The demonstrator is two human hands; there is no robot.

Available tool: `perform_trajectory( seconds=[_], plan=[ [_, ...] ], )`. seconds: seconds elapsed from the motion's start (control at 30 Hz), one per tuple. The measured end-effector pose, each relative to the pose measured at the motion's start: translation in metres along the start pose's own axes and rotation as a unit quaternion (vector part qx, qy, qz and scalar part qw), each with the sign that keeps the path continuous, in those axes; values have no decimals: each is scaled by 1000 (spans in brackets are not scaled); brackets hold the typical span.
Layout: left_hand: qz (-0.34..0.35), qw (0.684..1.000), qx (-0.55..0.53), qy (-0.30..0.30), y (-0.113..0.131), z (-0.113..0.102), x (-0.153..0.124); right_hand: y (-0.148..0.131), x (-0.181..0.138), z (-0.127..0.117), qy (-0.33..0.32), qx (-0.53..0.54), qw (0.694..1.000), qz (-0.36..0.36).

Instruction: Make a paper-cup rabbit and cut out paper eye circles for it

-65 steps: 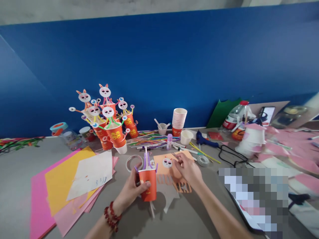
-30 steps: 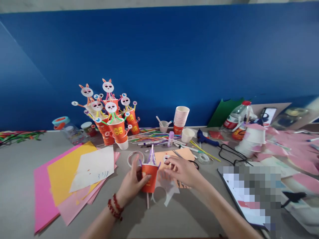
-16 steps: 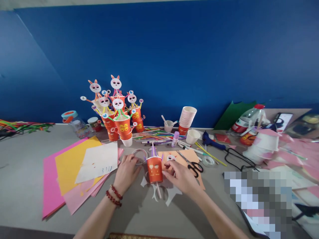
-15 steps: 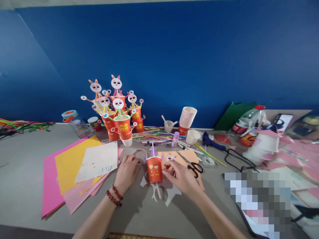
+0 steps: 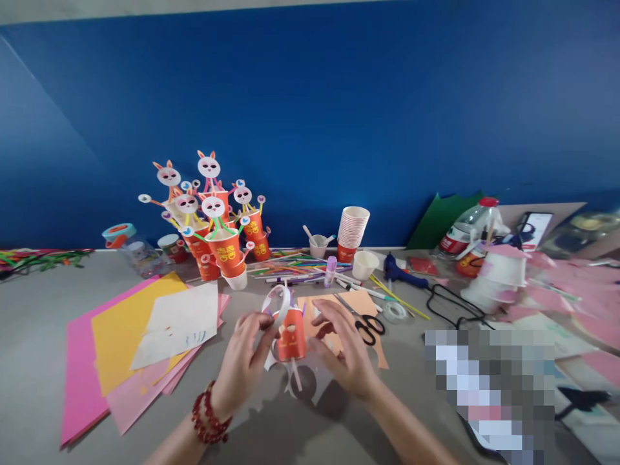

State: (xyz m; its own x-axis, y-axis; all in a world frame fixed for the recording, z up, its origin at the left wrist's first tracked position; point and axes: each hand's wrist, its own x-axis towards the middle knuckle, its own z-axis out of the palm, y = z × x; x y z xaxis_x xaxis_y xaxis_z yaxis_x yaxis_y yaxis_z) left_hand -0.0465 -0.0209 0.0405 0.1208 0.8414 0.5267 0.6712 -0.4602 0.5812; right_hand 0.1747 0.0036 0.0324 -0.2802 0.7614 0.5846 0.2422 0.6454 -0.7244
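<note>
My left hand (image 5: 246, 352) pinches a roll of white tape (image 5: 285, 306) and holds it up in front of a red paper cup (image 5: 293, 339). The cup lies on the table with a pale stick (image 5: 296, 376) coming out at its near end; the roll hides part of it. Just right of the cup my right hand (image 5: 346, 355) hovers with fingers apart and curved, holding nothing. Below that hand is a sheet of orange paper (image 5: 361, 299), partly covered, with black-handled scissors (image 5: 371, 326) on it. White paper scraps near the cup are partly hidden.
Rabbit-faced cup figures (image 5: 213, 206) stand at the back left, behind coloured paper sheets (image 5: 82, 361). Stacked cups (image 5: 352, 226), a glue stick (image 5: 330, 271), a second tape roll (image 5: 395, 311) and a blue glue gun (image 5: 404, 274) are behind and to the right. A pixelated patch covers the right front.
My left hand has picked the tape roll up off the table and brought it right, over the cup. My right hand's fingers have spread. The whole view has shifted slightly.
</note>
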Motion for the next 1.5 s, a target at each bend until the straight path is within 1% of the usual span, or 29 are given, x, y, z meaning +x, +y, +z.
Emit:
perform_trajectory(
  seconds=[0.1,0.17,0.33,0.43,0.57,0.63,0.77,0.83,0.9,1.07,1.17,1.23,1.33,1.4,1.5],
  plan=[
    [44,998,-11,-43,16,5,2,-5,-2,2,-13,-14,1000,-12],
    [73,995,-10,-65,22,8,4,-8,-2,3,-6,-29,999,-16],
    [121,989,7,-89,32,15,11,-9,1,0,70,-28,997,-30],
    [136,987,13,-79,37,18,14,-8,1,-1,90,6,996,-5],
    [140,987,0,-72,41,21,15,-7,3,-4,94,73,992,39],
    [142,987,-12,-71,41,22,14,-7,5,-7,87,96,990,50],
    [131,989,-23,-66,39,21,13,-10,6,-9,52,98,993,37],
    [127,989,-23,-65,39,20,13,-10,4,-7,68,106,991,37],
    [135,988,-20,-68,40,19,14,-10,3,-4,89,124,987,52],
    [149,987,-3,-66,43,19,14,-10,4,-2,73,155,981,91],
    [147,987,-5,-67,41,21,15,-9,5,-5,58,176,979,88],
    [138,988,-8,-67,40,21,16,-8,5,-6,55,170,981,79],
    [129,989,-8,-68,38,20,16,-7,3,-6,86,167,980,64],
    [123,990,-11,-71,37,19,15,-7,2,-6,98,174,978,68],
    [116,990,-18,-72,37,19,15,-8,3,-5,70,157,982,73]
  ],
)
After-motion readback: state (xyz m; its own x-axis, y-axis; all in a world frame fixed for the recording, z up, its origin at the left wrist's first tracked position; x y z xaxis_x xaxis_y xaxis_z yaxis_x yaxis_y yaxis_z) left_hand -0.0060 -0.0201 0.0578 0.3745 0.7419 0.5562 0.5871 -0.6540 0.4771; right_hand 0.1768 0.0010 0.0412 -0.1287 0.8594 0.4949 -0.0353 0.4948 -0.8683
